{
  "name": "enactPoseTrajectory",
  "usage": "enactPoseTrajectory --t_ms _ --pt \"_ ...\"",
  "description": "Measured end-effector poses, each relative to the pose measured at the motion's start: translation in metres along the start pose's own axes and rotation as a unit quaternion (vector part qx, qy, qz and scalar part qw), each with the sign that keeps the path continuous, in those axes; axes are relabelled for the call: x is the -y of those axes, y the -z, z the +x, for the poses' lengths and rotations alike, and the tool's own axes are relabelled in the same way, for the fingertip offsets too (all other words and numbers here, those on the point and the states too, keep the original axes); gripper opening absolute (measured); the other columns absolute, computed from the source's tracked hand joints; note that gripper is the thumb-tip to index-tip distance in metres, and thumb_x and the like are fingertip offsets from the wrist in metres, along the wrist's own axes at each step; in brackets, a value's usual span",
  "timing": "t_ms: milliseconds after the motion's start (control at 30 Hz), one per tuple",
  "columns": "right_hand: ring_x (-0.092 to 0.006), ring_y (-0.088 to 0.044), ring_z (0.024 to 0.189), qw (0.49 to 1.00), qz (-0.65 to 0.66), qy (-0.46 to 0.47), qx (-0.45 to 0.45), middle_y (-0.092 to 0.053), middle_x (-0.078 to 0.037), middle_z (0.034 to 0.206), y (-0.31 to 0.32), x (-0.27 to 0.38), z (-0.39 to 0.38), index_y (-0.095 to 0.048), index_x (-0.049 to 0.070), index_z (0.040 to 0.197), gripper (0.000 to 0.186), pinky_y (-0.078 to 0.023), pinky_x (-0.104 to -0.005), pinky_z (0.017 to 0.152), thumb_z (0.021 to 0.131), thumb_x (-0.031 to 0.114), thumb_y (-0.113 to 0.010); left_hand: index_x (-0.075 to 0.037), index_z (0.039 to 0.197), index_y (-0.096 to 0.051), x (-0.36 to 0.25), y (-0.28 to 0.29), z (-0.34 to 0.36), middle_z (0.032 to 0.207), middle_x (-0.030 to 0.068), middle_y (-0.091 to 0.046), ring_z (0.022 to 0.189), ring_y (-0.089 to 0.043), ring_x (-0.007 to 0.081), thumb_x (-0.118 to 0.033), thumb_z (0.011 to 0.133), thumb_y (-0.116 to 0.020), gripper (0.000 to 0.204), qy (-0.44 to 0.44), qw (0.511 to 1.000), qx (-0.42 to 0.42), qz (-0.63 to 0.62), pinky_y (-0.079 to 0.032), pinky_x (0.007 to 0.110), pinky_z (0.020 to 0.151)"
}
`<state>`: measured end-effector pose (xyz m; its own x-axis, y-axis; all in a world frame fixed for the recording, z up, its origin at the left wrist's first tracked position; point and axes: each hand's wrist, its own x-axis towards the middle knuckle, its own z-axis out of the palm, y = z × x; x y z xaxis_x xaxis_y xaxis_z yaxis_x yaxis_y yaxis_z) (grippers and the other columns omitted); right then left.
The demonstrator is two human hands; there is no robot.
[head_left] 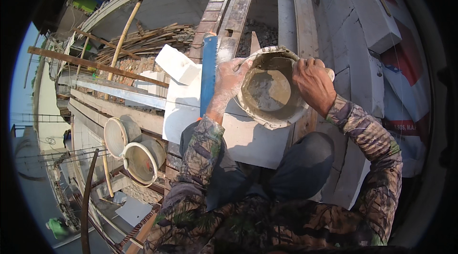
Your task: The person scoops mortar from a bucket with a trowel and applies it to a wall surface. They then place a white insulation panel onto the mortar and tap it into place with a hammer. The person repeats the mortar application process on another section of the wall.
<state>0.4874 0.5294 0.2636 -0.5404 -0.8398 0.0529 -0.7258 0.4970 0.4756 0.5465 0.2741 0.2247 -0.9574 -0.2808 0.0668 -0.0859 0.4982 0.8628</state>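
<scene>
My left hand point(229, 80) grips the left rim of a round, mortar-crusted bucket point(246, 110) holding grey-brown wet mix point(267, 87). My right hand point(312, 80) is closed round a pale tool handle point(329, 73) at the bucket's right side; the tool's working end is hard to make out. A blue hand saw point(208, 63) lies beside my left hand. White lightweight blocks point(179, 63) lie to the left, and another pale block surface point(253, 144) is below the bucket, in front of my knees.
Two pale buckets point(140, 163) stand at lower left. Wooden planks point(238, 1) span the top over rubble and stacked timber point(143, 44). Bamboo poles point(117, 53) and beams cross the left side, where the ground looks lower. A block wall point(336, 15) and red-and-white sheeting point(408, 87) are at right.
</scene>
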Motion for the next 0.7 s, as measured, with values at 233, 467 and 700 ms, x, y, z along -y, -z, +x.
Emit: enactPoseTrajectory --t_ms 233,467,700 --pt "-0.0257 -0.075 0.083 0.890 0.281 0.055 0.356 -0.075 -0.014 0.081 -0.009 -0.018 0.026 -0.078 -0.003 0.085 0.030 -0.060 -0.0421 0.067 0.084 0.026 -0.069 0.001 0.108 -0.077 -0.005 -0.004 -0.005 0.085 0.0174 -0.076 0.075 -0.072 0.0198 -0.027 0.097 -0.071 0.031 -0.010 1.000 -0.003 0.005 -0.055 0.036 0.072" --pt "-0.0388 -0.073 0.081 0.757 0.590 -0.131 0.249 -0.071 -0.024 0.078 -0.048 0.001 -0.031 -0.072 -0.011 0.109 0.053 -0.058 -0.0426 0.080 0.087 0.038 -0.072 0.001 0.111 -0.077 0.002 -0.008 -0.001 0.078 0.0165 -0.074 0.069 -0.068 0.0155 -0.032 0.097 -0.072 0.036 0.002 1.000 -0.001 -0.014 -0.053 0.035 0.067" --pt "-0.0372 -0.073 0.073 0.926 0.370 -0.045 0.060 -0.070 -0.019 0.073 -0.022 0.018 -0.033 -0.074 0.002 0.084 0.026 -0.058 -0.0463 0.070 0.077 0.026 -0.080 0.000 0.111 -0.077 0.001 -0.006 -0.006 0.076 0.0155 -0.073 0.068 -0.063 0.0134 -0.030 0.097 -0.072 0.034 -0.038 0.998 -0.040 0.019 -0.051 0.035 0.066"
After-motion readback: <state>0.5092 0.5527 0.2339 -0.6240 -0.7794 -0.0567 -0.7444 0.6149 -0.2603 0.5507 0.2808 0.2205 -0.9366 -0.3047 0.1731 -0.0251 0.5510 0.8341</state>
